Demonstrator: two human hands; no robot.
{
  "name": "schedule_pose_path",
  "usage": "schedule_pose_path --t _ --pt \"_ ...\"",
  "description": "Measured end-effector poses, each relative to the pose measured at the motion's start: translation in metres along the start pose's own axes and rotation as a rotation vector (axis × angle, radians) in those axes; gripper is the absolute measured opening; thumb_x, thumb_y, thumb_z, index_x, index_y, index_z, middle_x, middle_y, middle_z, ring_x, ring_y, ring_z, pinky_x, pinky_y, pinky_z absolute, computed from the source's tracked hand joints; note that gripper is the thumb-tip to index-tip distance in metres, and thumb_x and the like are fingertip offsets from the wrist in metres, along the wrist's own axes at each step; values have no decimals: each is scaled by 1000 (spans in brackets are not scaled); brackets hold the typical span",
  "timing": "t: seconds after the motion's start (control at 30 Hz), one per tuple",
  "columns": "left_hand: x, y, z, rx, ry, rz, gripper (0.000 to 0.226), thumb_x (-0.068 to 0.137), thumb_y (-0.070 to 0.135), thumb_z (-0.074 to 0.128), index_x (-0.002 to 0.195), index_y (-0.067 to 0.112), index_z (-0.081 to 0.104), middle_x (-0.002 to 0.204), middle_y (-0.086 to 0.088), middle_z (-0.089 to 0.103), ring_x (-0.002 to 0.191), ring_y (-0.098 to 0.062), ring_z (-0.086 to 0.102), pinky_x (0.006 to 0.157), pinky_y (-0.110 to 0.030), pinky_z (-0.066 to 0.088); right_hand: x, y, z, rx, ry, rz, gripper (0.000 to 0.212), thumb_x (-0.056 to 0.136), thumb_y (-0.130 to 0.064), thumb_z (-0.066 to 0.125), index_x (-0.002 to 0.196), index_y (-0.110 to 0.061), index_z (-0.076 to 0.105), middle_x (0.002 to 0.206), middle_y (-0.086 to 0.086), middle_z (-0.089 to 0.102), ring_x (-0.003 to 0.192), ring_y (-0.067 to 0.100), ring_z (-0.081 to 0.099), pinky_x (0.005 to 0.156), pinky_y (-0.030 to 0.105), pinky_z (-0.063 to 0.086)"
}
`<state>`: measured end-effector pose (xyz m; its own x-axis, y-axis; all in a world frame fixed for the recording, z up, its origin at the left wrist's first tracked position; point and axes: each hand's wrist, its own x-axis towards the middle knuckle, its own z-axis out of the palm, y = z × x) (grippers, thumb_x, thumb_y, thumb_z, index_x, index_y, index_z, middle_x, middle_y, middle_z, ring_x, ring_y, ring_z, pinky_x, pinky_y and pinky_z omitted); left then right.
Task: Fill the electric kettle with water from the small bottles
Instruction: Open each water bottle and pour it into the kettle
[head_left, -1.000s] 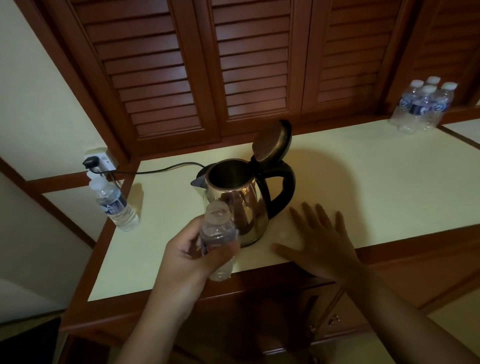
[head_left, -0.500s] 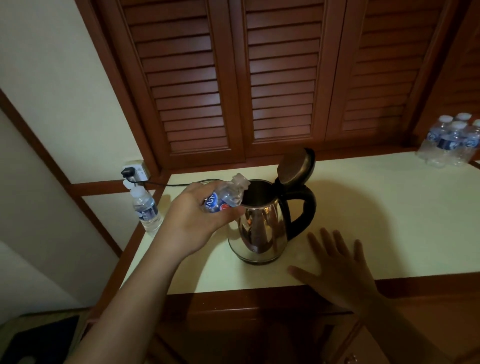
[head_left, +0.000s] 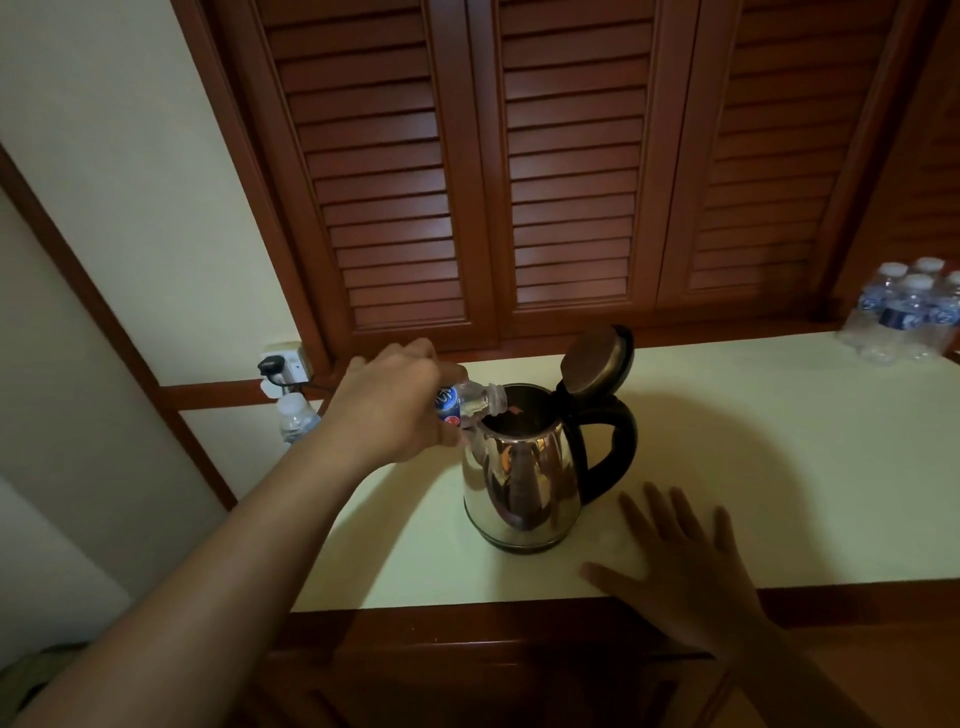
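Head view: left hand (head_left: 395, 402) grips small clear plastic bottle (head_left: 470, 402), tipped over open-lidded steel kettle (head_left: 524, 467); right hand (head_left: 680, 551) flat, fingers spread, on cream counter (head_left: 779, 441).

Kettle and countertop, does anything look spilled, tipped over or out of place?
Nothing stands out. The electric kettle stands upright with its lid open, the left hand holds a small bottle tipped over its mouth, and no water shows on the countertop.

One wide-angle head-worn camera looks forward and down from the front edge of the counter (head_left: 727, 441), close above it. It faces the doors (head_left: 571, 182) behind its back edge, with the kettle (head_left: 524, 483) mid-frame.
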<state>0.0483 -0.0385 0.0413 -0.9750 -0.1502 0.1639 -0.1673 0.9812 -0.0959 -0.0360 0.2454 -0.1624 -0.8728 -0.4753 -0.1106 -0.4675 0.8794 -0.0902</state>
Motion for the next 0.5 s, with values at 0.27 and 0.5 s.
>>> schedule_pose_path --t 0.27,0.5 --pt "11 2 -11 209 -7 82 70 83 48 79 145 38 49 136 3 52 131 -24 46 103 -52 42 -1 -1 -1 -8 0 8 113 64 -103 -2 157 -39 -15 166 -3 -23 152 24 -22 120 61 -11" --pt "17 3 -11 271 70 147 62 85 43 78 137 33 45 138 6 56 127 -21 49 98 -52 39 -2 0 -1 1 -7 6 112 65 -103 -1 156 -40 -16 166 -3 -24 152 23 -24 119 61 -13"
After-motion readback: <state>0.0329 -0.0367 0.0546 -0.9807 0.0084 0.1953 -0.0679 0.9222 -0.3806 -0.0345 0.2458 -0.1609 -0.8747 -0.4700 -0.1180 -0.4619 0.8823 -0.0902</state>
